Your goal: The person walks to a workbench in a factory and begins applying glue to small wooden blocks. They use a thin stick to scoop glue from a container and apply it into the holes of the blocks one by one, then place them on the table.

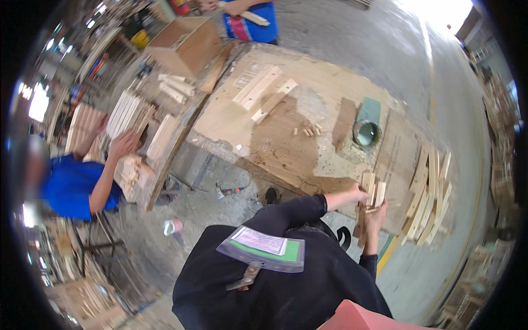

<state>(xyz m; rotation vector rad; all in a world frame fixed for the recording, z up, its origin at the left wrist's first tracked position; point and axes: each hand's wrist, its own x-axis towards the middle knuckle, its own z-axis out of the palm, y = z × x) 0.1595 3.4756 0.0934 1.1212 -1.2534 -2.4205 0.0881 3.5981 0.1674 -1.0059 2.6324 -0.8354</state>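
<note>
At the near right of the plywood worktable (220,124), several short pale wooden pieces (379,192) stand together between my hands. My left hand (358,193) grips them from the left, fingers closed. Below and to the right, my right hand (376,215) is closed round their lower ends. Fingers partly cover the pieces, so how they join is hidden. Beyond my hands sits a round tub of greenish liquid (367,133), with a green slab (369,109) behind it and a brown board (344,122) beside it. Several small dowels (308,131) lie mid-table.
Drilled wooden bars (275,101) lie toward the table's far left. Loose wooden strips (428,201) are piled at its right end. Across a gap, another bench holds wood stacks and a wooden box (184,47). A person in blue (77,184) works there; another person (250,22) stands beyond.
</note>
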